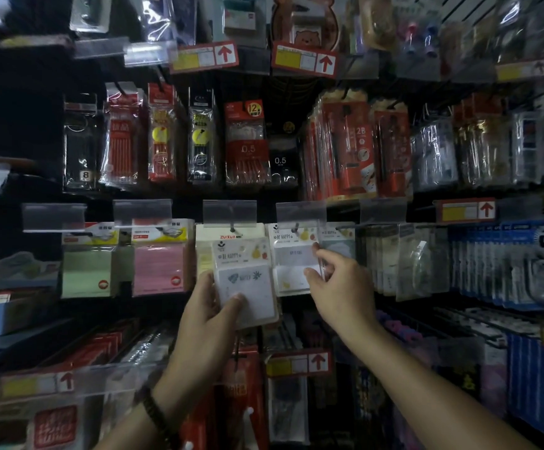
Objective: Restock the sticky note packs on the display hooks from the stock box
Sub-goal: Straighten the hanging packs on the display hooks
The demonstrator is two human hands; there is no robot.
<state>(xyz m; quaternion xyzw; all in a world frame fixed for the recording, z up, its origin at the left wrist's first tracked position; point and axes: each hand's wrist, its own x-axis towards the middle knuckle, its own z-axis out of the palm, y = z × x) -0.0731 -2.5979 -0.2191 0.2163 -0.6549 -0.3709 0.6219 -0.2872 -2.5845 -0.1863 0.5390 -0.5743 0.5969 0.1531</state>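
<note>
Head view, looking forward and slightly up at a dim shop wall of stationery on pegs. The left hand (209,306) grips a sticky note pack (247,287) from below, thumb across its front and fingers behind. The pack stands nearly upright, its long axis vertical and its printed header at the top. It covers the lower part of a cream pack (231,236) hanging on the middle hook (232,228).

Just to the right, the right hand (338,284) pinches the right edge of a hung pack (291,258) between thumb and fingers. That pack has the same header print and hangs on the right hook (295,227).

The matching print suggests the held pack belongs on the right hook. That hook's tip lies above and to the right of the pack's header, close by, and the right hand is the nearer one to it. The next move would likely lift the pack up and to the right, keeping it upright so the header hole meets the tip.

Further left hang a pink pack (158,267) and a green pack (85,271). No stock box can be made out.
</note>
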